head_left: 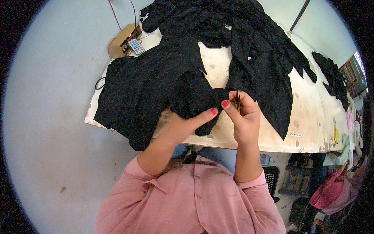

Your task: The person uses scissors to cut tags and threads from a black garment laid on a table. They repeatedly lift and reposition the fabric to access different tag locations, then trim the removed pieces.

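Note:
A black cloth garment (132,85) is spread over the pale table, its near part bunched up between my hands. My left hand (183,126) is closed on this bunched cloth, thumb on top and fingers hidden beneath it. Beside it, my right hand (245,117) pinches the edge of the same cloth with thumb and forefinger. Tucked in the right hand is a small pair of thread snips (238,102), with narrow dark blades pointing away from me and a brass-coloured part near the palm.
More black cloth (218,23) is heaped across the back of the pale table (307,121). At the far left, a remote control (136,46) leans by a brown box (118,46) with wires. A perforated chair (270,177), a plastic bottle (266,159) and pink cloth (331,195) are at the right.

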{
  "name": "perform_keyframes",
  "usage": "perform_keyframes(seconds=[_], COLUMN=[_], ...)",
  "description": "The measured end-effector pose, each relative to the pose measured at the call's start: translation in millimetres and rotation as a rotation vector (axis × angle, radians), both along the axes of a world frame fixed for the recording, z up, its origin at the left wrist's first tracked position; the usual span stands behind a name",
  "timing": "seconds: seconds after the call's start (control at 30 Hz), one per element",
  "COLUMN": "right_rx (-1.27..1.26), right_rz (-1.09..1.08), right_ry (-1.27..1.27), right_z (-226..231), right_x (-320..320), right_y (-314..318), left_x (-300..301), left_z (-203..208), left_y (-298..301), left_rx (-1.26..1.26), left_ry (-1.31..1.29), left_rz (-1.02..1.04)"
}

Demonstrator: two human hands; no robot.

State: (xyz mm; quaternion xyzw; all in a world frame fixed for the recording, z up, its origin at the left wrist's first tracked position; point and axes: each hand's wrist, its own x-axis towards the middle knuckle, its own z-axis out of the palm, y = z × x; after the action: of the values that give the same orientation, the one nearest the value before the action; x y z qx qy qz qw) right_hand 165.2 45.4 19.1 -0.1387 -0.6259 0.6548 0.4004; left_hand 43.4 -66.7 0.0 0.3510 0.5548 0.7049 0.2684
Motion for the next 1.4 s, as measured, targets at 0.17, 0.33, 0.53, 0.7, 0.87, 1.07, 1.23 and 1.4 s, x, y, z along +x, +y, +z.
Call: perform_keyframes(seconds=[0.17, 0.33, 0.53, 0.7, 0.87, 1.07, 1.23, 1.4], right_rx=[0.581, 0.518, 0.674, 0.700, 0.905, 1.004, 0.988, 0.973], right_rz=[-0.113, -0.027, -0.194, -0.012, -0.131, -0.108, -0.100, -0.132], right_ry=[-0.181, -0.127, -0.091, -0.066, -0.053, -0.059, -0.067, -0.072], right_z=[9.0, 9.2, 6.6, 6.2, 10.8, 17.1, 19.5, 18.1], right_x=[5.7, 1.5, 13.5, 21.7, 14.1, 14.8, 14.2, 12.2], right_y=[13.9, 4.5, 26.0, 18.7, 7.5, 7.2, 4.8, 3.2], left_x=[-43.4, -22.1, -19.4, -17.5, -16.0, -18.0, -15.9, -16.0], left_z=[31.2, 53.0, 40.0, 42.5, 37.8, 30.9, 32.5, 32.2], left_y=[-13.0, -10.6, -9.2, -11.5, -13.3, -12.1, -11.6, -13.6], left_rx=[0.141, -0.211, -0.001, -0.019, -0.054, 0.011, -0.040, -0.029], left_ry=[0.518, 0.885, 0.225, -0.040, -0.229, -0.383, -0.467, -0.545], left_rz=[0.354, -0.131, -0.261, -0.364, -0.394, -0.467, -0.488, -0.524])
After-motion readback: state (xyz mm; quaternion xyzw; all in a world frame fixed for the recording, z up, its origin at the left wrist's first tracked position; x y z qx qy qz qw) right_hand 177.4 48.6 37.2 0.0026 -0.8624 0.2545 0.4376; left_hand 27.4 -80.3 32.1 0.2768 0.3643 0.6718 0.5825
